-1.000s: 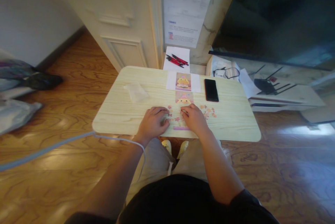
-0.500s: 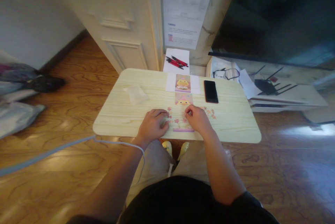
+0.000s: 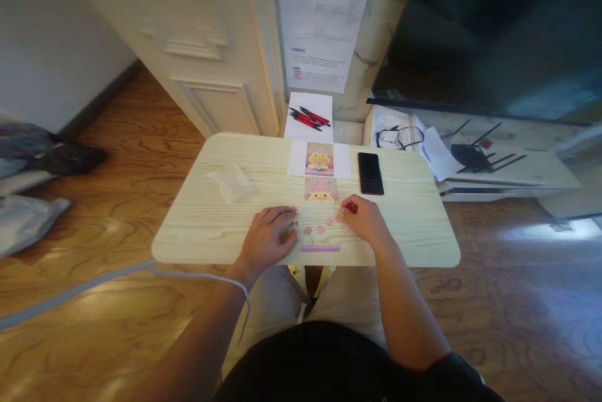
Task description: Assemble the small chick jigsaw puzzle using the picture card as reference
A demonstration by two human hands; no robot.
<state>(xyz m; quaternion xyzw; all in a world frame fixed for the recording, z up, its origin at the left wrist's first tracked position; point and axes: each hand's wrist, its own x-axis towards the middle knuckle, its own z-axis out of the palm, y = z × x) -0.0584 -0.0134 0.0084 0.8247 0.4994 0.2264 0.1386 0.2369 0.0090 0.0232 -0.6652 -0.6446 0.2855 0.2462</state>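
Observation:
A partly joined jigsaw puzzle (image 3: 321,189) with a yellow cartoon figure lies mid-table, below a printed picture (image 3: 320,159) of the same figure. Loose pink puzzle pieces (image 3: 321,229) are scattered between my hands. My left hand (image 3: 269,239) rests on the table with fingers stretched and thumb apart, its fingertips beside several pieces. Thumb and forefinger of my right hand (image 3: 364,217) are pinched together just right of the puzzle, apparently on a small pink piece; the hand partly hides other pieces. A joined purple strip (image 3: 320,248) lies near the front edge.
A black phone (image 3: 370,173) lies right of the printed picture. On the table's left is a crumpled translucent bag (image 3: 232,182). Red pens (image 3: 310,118) lie on paper behind the table (image 3: 188,226). A grey cable (image 3: 197,272) passes by my left forearm.
My right hand has moved to the right, over the pieces there, with its fingers still pinched. My left hand stays by its pieces. The whole view has shifted slightly.

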